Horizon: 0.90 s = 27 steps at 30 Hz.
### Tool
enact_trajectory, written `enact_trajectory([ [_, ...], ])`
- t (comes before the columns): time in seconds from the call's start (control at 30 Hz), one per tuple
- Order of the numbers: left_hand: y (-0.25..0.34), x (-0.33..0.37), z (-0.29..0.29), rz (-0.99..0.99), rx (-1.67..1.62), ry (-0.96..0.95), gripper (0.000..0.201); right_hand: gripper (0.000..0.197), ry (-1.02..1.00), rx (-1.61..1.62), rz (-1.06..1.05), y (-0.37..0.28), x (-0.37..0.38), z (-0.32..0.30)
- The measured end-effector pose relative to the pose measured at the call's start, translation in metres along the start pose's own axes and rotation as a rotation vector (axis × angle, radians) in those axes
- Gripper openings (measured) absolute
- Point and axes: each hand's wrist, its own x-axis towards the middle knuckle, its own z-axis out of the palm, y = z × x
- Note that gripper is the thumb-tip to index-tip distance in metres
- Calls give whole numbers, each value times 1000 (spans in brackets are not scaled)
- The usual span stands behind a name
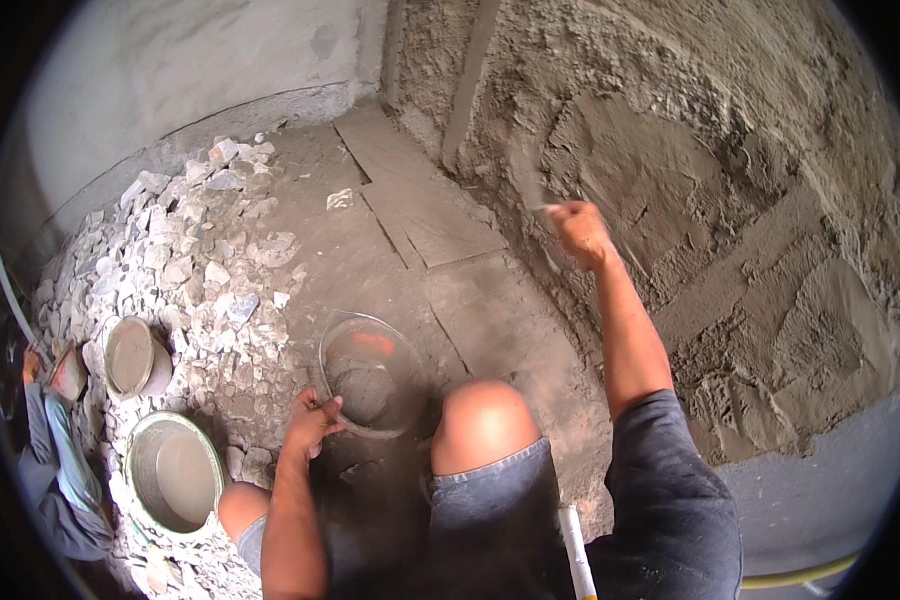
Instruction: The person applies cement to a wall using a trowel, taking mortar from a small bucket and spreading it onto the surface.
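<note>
My left hand (313, 422) grips the near-left rim of a mud-coated bucket (402, 362), which has a thin wire handle and an orange patch inside. Some grey mortar (363, 388) lies in its bottom. Out ahead on the right, my right hand (580, 232) is closed round the handle of what looks like a trowel (536, 192); its blade is smeared by motion. The trowel is close to the rough wall (650, 170), where wet mortar is spread in thick, uneven patches. I cannot tell if the blade touches it.
Broken stones (185, 255) are heaped at left. Among them stand a small mortar-filled bucket (156, 372) and a larger green-rimmed bucket (208, 440) of greyish liquid. Another person (65, 470) is at the far left edge. Flat boards (420, 215) lie along the wall's foot.
</note>
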Motion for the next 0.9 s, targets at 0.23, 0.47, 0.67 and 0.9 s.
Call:
enact_trajectory([
  [0.23,10,8,0,31,18,40,22,39,-23,-99,76,50,-36,-31],
  [0.47,22,3,5,-94,-11,128,77,35,-234,-287,-53,85,-108,69],
  [0.67,25,-6,12,-53,44,95,52,27,-703,-583,-335,5,-169,163],
  [0.9,16,-12,50,323,300,47,30,20,-635,-1126,-879,-25,-160,255],
])
